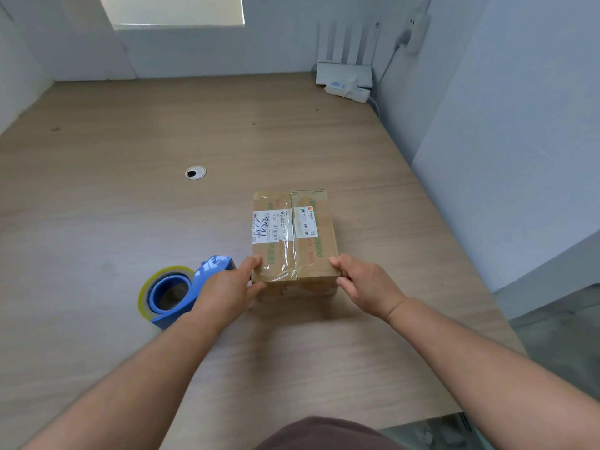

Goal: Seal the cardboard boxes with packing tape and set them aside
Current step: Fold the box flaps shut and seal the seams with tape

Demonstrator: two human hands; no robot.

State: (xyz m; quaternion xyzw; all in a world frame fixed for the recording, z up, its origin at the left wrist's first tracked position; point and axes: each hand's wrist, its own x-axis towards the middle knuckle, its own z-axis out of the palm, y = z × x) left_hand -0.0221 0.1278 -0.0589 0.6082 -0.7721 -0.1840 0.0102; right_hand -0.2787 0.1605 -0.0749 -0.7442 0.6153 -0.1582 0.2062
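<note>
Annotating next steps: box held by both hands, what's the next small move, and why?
Likely slide the cardboard box aside: clear tape already runs along its top seam, left hand and right hand grip its near corners, and the tape dispenser lies unheld beside it.

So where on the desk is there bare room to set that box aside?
Widest bare stretch: the desk left of and beyond the cable grommet, up to the wall. Also between the box and the router. Crowded: around the tape dispenser by the left hand, and the router's corner.
</note>
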